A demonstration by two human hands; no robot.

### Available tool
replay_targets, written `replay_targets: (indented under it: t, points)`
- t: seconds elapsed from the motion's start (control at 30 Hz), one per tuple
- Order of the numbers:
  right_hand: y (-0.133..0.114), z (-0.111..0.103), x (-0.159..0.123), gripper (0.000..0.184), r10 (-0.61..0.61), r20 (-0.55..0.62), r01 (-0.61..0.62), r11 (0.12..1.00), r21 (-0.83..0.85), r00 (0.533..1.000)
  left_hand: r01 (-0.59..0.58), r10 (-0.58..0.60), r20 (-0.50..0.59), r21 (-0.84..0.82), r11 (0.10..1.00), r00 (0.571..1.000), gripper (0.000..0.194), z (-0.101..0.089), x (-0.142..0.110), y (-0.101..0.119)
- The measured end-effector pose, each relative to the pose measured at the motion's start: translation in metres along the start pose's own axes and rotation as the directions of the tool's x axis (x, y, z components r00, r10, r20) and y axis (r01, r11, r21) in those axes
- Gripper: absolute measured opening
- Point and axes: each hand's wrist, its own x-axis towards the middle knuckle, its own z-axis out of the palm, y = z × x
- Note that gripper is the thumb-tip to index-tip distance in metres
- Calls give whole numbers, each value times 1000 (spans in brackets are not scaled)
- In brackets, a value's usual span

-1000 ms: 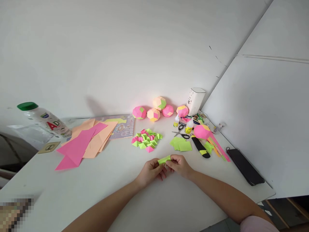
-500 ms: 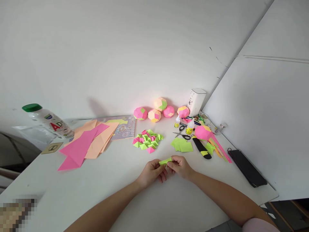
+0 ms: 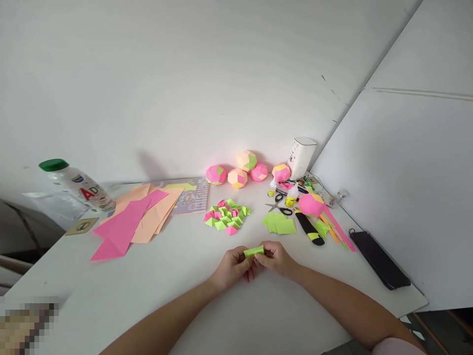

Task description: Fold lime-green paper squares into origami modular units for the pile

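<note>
A small folded piece of green paper (image 3: 254, 251) is pinched between both hands above the front of the white table. My left hand (image 3: 231, 267) grips its left end, and my right hand (image 3: 279, 260) holds its right end, thumb pressed on the near side. Some fingers are hidden behind the paper. Just beyond the hands lies a pile of folded green and pink paper pieces (image 3: 227, 217). To its right is a small stack of flat green paper squares (image 3: 280, 224).
Scissors (image 3: 280, 206), glue bottles (image 3: 291, 196) and a black-yellow cutter (image 3: 309, 228) lie at right, near a black pouch (image 3: 380, 259). Faceted paper balls (image 3: 237, 178) line the wall. Pink and peach sheets (image 3: 125, 222) and a green-capped bottle (image 3: 79, 185) are at left.
The green paper looks narrower and more level in my fingers, and my right thumb has shifted slightly along it. The whole view has moved a little.
</note>
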Motion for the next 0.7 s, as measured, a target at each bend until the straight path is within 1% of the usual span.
replay_targets:
  t: [0.13, 0.27, 0.43, 0.53, 0.63, 0.7]
  points:
    - [-2, 2, -1, 7, 0, 24, 0, 1000, 7, 1000, -6, 6, 13, 25, 1000, 1000, 23, 0, -1, -1]
    - [-1, 2, -1, 5, 5, 15, -5, 1000, 12, 1000, 15, -15, 23, -5, 1000, 1000, 23, 0, 0, 2]
    - [1, -4, 1, 5, 27, -1, -26, 990, 142, 1000, 19, -17, 19, -92, 996, 1000, 23, -5, 1, 3]
    - [1, -6, 2, 7, 2, -24, 3, 976, 219, 1000, 16, -17, -12, -132, 991, 1000, 24, -7, 2, 2]
    - [-1, -5, 2, 5, -9, -1, 9, 981, 193, 1000, 10, -13, -21, -133, 991, 1000, 25, -6, 3, 2]
    - [-2, -3, 2, 10, -12, 41, 6, 991, 137, 999, 10, -11, -5, -93, 996, 1000, 26, -5, 2, 2]
